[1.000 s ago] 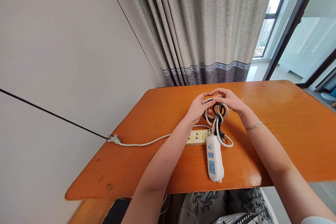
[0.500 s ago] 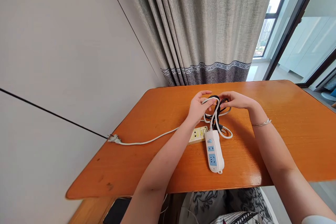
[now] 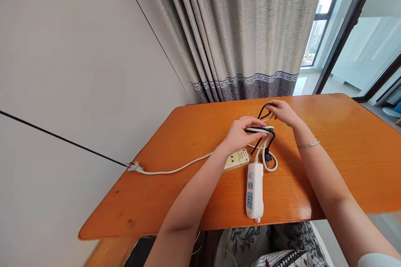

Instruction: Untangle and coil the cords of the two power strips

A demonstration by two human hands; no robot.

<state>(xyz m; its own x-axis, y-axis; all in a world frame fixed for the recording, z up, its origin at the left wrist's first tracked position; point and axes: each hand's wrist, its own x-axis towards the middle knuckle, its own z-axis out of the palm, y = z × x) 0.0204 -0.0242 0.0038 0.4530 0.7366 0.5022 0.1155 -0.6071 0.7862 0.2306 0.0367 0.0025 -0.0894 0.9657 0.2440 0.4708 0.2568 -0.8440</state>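
My left hand (image 3: 242, 134) is closed round a bundle of tangled cords, a white cord (image 3: 262, 145) and a black cord (image 3: 273, 137) together. Farther back and to the right, my right hand (image 3: 281, 111) pinches a loop of the black cord. A white power strip (image 3: 255, 190) with blue sockets lies at the table's front, its cord rising into the bundle. A yellowish power strip (image 3: 237, 159) rests partly behind my left forearm. Below the bundle hangs a black plug (image 3: 268, 156), beside a white cord loop on the wood.
The orange wooden table (image 3: 322, 142) borders a white wall on the left. A white plug (image 3: 135, 167) lies at its left edge, with a white cord running toward the yellowish strip. Grey curtains (image 3: 247, 29) hang behind the table.
My right hand has moved back and slightly right, drawing out a black loop. My left hand has come nearer, gripping the bundle lower. The white strip has slid toward the front edge.
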